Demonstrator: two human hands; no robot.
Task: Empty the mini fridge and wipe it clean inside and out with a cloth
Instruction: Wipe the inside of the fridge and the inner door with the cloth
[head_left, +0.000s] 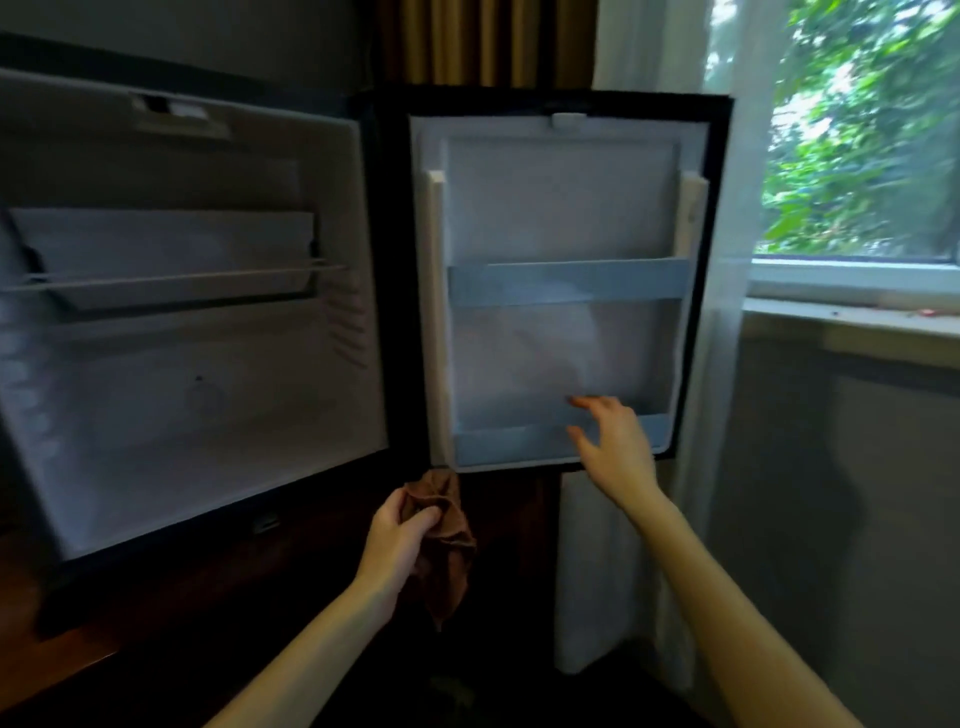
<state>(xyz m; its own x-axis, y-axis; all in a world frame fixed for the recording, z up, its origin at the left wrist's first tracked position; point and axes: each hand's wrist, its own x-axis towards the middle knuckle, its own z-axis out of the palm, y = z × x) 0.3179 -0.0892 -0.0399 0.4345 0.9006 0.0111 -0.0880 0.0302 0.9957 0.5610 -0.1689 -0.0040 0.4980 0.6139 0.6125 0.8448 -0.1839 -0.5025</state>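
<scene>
The black mini fridge stands open, its white inside bare except for one wire shelf. Its door is swung fully out to the right, showing two bluish door racks with nothing in them. My left hand grips a crumpled brown cloth just below the door's lower left corner. My right hand is spread with straight fingers in front of the lower door rack; whether it touches the rack I cannot tell.
A dark wooden surface carries the fridge. A sheer white curtain hangs right behind the open door. Further right are a windowsill and a window with green leaves outside. Brown drapes hang above the fridge.
</scene>
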